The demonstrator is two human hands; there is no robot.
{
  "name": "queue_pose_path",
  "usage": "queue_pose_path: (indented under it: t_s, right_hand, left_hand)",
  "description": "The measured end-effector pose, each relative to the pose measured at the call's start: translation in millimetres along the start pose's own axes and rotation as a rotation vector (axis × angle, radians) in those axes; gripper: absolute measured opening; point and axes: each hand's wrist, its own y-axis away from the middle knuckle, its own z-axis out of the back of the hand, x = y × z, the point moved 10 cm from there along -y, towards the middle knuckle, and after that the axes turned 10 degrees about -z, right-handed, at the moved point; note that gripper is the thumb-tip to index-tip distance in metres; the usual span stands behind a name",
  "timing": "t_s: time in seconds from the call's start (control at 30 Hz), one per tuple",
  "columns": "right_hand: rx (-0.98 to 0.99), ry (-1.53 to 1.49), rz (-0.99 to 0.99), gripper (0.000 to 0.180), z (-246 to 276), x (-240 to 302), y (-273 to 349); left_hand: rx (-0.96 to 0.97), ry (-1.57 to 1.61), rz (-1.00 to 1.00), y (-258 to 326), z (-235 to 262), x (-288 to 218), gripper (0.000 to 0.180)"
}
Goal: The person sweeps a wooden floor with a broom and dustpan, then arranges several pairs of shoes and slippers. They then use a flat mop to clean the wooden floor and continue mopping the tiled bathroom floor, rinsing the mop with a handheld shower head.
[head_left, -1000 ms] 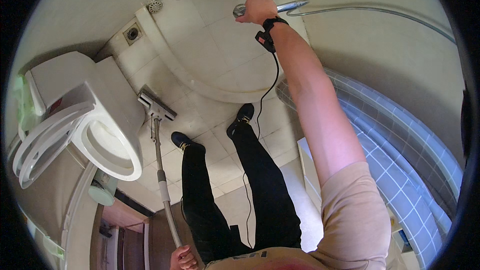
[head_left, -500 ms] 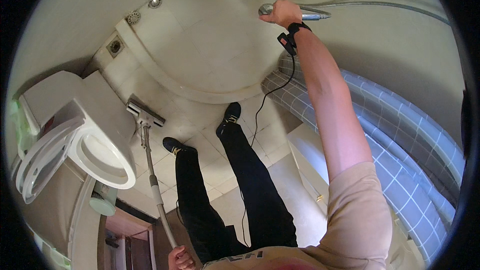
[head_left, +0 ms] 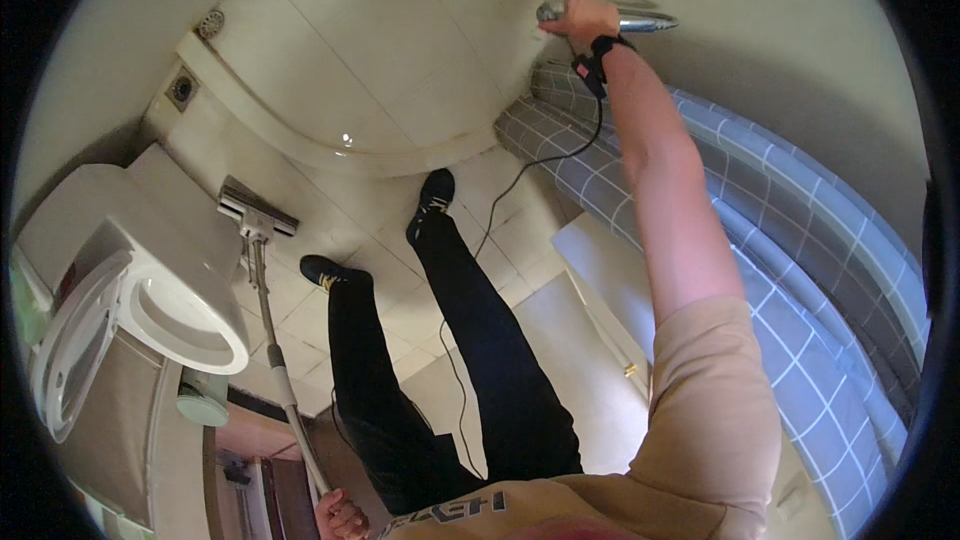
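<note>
My right hand (head_left: pixel 588 18) is closed around a chrome hand shower (head_left: pixel 650 24), held out at arm's length near the wall at the top. Its round head shows just left of my fingers. A black strap with a small dark device (head_left: pixel 590 72) sits on that wrist, and a thin black cable trails from it. Low in the view, my left hand (head_left: pixel 341 515) wraps round the pole of a flat mop (head_left: pixel 283 388). The mop head (head_left: pixel 256 210) rests on the floor tiles between the toilet and my shoes.
A white toilet (head_left: pixel 190 325) with raised lid stands at left. The raised curb (head_left: pixel 250 110) of a shower area curves ahead of my feet, with a floor drain (head_left: pixel 181 89) outside it. A blue-grey tiled ledge (head_left: pixel 790 330) runs along the right, beside a white panel (head_left: pixel 600 290).
The view has turned, so the toilet, mop and curb appear farther left. The shower hose now hangs in a loop near the top. Both hands keep their grips.
</note>
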Motion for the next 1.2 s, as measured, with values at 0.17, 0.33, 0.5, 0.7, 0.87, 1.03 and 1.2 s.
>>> queue_pose_path:
  t_s: [0.17,0.33,0.5,0.7,0.87,1.03,1.2]
  right_hand:
    - [0.025,0.055,-0.044,0.07,-29.0,-41.2,-40.5]
    - [0.13,-0.071,-0.201,0.07,-104.3,-66.0,-37.2]
    - [0.395,-0.022,-0.321,0.063,-206.4,-102.9,-1.7]
    - [0.599,-0.036,-0.35,0.057,-258.9,-129.9,42.5]
    - [0.416,-0.079,-0.083,0.065,-244.6,-88.0,22.7]
    - [0.353,-0.068,-0.051,0.066,-247.0,-66.1,1.2]
    - [0.477,-0.053,0.034,0.066,-268.6,-46.6,7.4]
  left_hand:
    - [0.209,0.167,0.032,4.2,-50.7,15.3,0.06]
    - [0.115,0.211,-0.096,-4.0,-62.7,23.1,0.058]
    - [0.636,0.536,0.103,18.7,-124.5,18.2,0.038]
    - [0.131,0.142,-0.111,31.8,-107.1,-7.5,0.052]
    - [0.139,0.295,-0.05,62.2,-141.9,-30.0,0.042]
    - [0.124,0.376,-0.055,65.3,-137.8,-43.8,0.04]
    - [0.267,0.43,-0.03,60.4,-143.9,-40.4,0.038]
